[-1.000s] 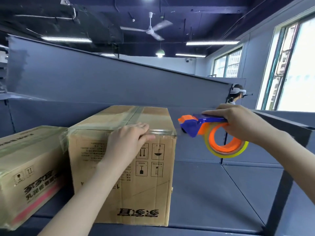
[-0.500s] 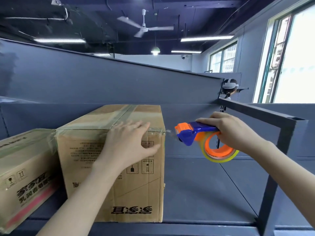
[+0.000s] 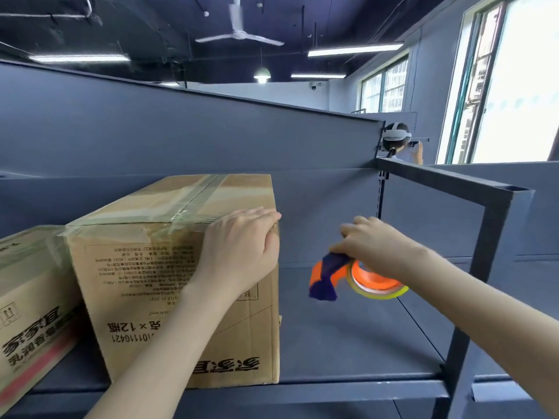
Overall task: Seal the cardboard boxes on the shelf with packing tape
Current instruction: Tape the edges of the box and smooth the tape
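Left forearm bare, rising from below the front edge of the shelf (image 3: 348,343), slanting up and to the right. Left hand (image 3: 242,252) laid palm-flat on the near face of the box (image 3: 145,282) at its upper right corner. Fingers close together, bent over the top edge. Thumb not visible.

Right forearm bare, entering from the lower right, reaching left over the shelf's right end. Right hand (image 3: 378,246) back-up, fingers curled round the handle of the tape dispenser (image 3: 341,276), which hangs beneath the hand, clear of the box. The hands sit roughly level with each other and apart.
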`<state>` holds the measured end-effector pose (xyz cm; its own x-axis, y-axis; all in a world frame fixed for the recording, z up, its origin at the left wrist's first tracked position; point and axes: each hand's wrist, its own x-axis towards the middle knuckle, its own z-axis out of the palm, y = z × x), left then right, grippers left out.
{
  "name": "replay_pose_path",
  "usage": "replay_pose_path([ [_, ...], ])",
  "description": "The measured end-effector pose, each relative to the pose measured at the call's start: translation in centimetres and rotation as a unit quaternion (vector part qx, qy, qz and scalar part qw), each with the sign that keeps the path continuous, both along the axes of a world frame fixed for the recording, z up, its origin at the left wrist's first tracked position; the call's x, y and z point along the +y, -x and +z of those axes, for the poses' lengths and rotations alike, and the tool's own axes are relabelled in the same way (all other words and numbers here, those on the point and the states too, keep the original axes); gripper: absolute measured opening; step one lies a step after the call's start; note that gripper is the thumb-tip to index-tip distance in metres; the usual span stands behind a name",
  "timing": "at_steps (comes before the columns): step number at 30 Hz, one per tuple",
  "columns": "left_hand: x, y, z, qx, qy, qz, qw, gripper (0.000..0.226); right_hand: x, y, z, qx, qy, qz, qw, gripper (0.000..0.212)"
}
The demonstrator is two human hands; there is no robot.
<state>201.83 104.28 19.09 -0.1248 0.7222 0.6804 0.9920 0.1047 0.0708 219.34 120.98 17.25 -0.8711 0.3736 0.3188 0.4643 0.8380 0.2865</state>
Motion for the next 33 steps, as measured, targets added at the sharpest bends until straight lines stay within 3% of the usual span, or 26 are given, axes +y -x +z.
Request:
replay_pose_path([
  [2,-0.5,0.2,-0.3,-0.006,-0.014,-0.006,1.0,0.059,-0.6,-0.5,-3.3,-0.048,0.059,-0.01,0.997,0.058],
  [4,-0.8,0.2,-0.7,-0.001,-0.02,-0.02,1.0,0.053,-1.2,-0.5,-5.7,0.002,0.144,-0.017,0.99,0.067],
  [9,0.9,-1.0,-0.5,0.048,-0.102,0.034,0.993,0.036,0.4,1.7,-4.5,0.066,0.094,0.017,0.993,0.062],
  [14,2.1,-2.0,-0.9,0.048,-0.149,0.1,0.982,0.016,0.2,1.9,-3.6,0.103,0.056,-0.015,0.993,0.055],
  [19,3.2,-2.2,-2.2,0.04,-0.204,0.086,0.974,0.013,-0.6,2.2,-5.6,0.162,0.041,-0.164,0.972,0.05],
  [22,3.5,-2.1,-2.4,0.035,-0.212,0.082,0.973,0.011,-1.3,3.5,-8.1,0.22,0.044,-0.245,0.943,0.065],
  [28,3.4,-1.9,-2.9,0.038,-0.209,0.067,0.975,0.008,-3.7,6.0,-14.3,0.137,0.089,-0.293,0.942,0.088],
  [33,3.4,-1.6,-2.4,0.047,-0.213,0.065,0.974,0.008,-5.0,6.9,-16.4,0.102,0.005,-0.245,0.964,0.056],
])
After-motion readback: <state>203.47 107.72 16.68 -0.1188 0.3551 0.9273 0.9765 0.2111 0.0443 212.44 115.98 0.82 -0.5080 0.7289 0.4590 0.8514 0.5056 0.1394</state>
